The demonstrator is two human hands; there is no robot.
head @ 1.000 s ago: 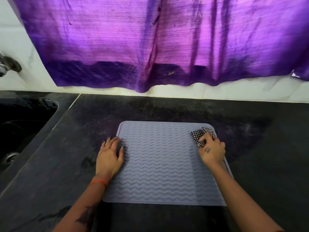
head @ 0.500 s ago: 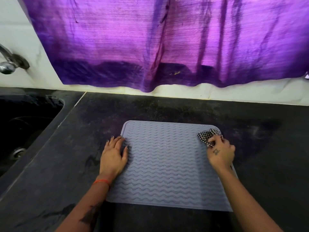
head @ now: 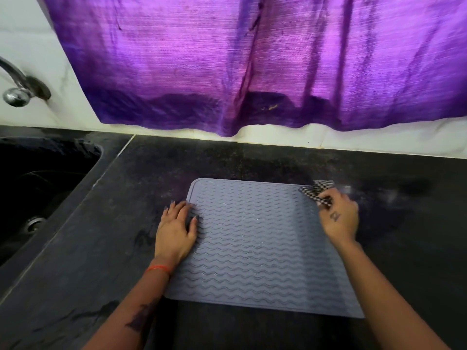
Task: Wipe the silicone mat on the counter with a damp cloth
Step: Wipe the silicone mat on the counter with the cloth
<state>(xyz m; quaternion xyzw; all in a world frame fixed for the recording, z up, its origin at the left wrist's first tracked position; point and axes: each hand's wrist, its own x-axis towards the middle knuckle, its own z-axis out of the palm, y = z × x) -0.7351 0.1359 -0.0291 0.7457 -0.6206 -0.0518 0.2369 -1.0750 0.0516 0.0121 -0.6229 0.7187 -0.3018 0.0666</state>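
A grey silicone mat with wavy ridges lies flat on the black counter. My left hand rests flat on the mat's left edge, fingers straight. My right hand grips a bunched black-and-white checked cloth at the mat's far right corner. The cloth presses on that corner and partly sticks out past my fingers.
A dark sink is sunk into the counter at the left, with a metal tap above it. A purple curtain hangs over the white wall behind the counter. Bare counter lies right of the mat.
My right hand has kept the cloth at the mat's far right corner, shifting it slightly outward toward the edge. My left hand has stayed on the left edge.
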